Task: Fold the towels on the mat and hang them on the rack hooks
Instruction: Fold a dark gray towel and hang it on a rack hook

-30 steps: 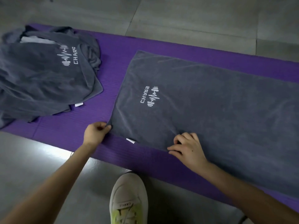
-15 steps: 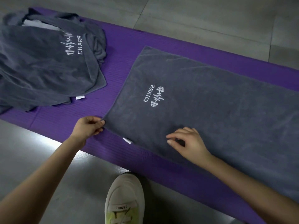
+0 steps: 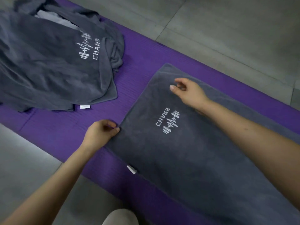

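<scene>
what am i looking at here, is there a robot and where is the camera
No robot here: a person works with two bare hands, and one camera worn on the head looks down at them. A purple mat lies on the floor. A grey towel is spread flat on it, with a loose pile of towels to its left. The left hand pinches the flat towel's left edge. The right hand is near its far corner, fingers curled; whether it grips the cloth is unclear. A shoe toe shows at the bottom.
</scene>
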